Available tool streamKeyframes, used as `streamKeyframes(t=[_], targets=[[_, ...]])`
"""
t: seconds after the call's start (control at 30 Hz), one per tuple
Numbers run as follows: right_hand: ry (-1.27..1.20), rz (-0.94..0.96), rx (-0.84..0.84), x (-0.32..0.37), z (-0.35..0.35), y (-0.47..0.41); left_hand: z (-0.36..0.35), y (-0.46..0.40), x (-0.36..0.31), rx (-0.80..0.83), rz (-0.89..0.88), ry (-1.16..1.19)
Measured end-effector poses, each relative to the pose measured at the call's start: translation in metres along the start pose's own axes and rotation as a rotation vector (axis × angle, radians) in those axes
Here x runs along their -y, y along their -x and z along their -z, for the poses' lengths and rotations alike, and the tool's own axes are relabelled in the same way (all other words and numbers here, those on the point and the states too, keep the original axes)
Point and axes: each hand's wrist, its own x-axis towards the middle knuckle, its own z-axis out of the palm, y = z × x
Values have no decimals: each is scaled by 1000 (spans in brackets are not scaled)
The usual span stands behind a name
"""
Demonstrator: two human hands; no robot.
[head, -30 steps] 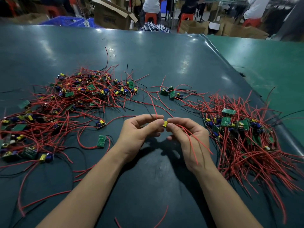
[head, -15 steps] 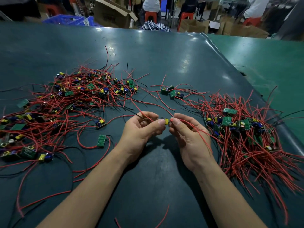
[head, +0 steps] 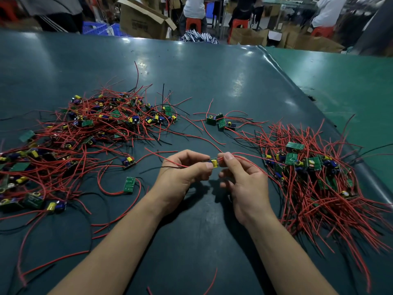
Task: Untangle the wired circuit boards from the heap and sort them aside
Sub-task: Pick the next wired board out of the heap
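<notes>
Two bare forearms reach forward over a dark teal tabletop [head: 212, 81], with the hands meeting near its middle. The left hand [head: 182, 173] has its fingers curled, and its thumb and forefinger pinch one end of a small wired circuit board [head: 214, 162] with a yellow component. The right hand [head: 242, 177] pinches the other end of the same board between thumb and forefinger, while its lower fingers curl loosely beneath. The board is held just above the surface between the two hands. Red wires [head: 170, 161] trail from it across the left hand's fingers and away past the right hand.

To the left of the left hand and beyond it spreads the tangled heap [head: 89, 133] of red wires and green boards. To the right of the right hand, close beside it, lies a second pile of wired boards [head: 314, 177], reaching toward the tabletop's right edge [head: 319, 116], where a brighter green surface [head: 350, 81] begins. Beyond both hands sits a small cluster of boards [head: 220, 122]. A single green board [head: 129, 185] lies just left of the left wrist. Bare tabletop lies directly beneath the forearms and across the far half of the surface, up to the far edge. Behind that edge stand cardboard boxes [head: 144, 22] and red stools [head: 193, 23].
</notes>
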Motion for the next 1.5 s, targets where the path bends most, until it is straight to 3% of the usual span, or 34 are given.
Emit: streamKeyframes(t=[0.23, 0.5, 0.67, 0.83, 1.13, 1.5], targets=[[-67, 101, -61, 6, 6, -4, -1, -3, -4, 25, 7, 89], [-228, 7, -72, 9, 12, -11, 8, -6, -7, -29, 41, 133], [-189, -96, -2, 11, 16, -13, 11, -7, -8, -32, 71, 154], [-117, 4, -70, 12, 22, -18, 7, -6, -7, 16, 46, 109], [-37, 170, -300, 9, 28, -25, 8, -7, -11, -43, 13, 99], [74, 208, -310, 10, 31, -26, 11, -6, -14, -53, 33, 5]])
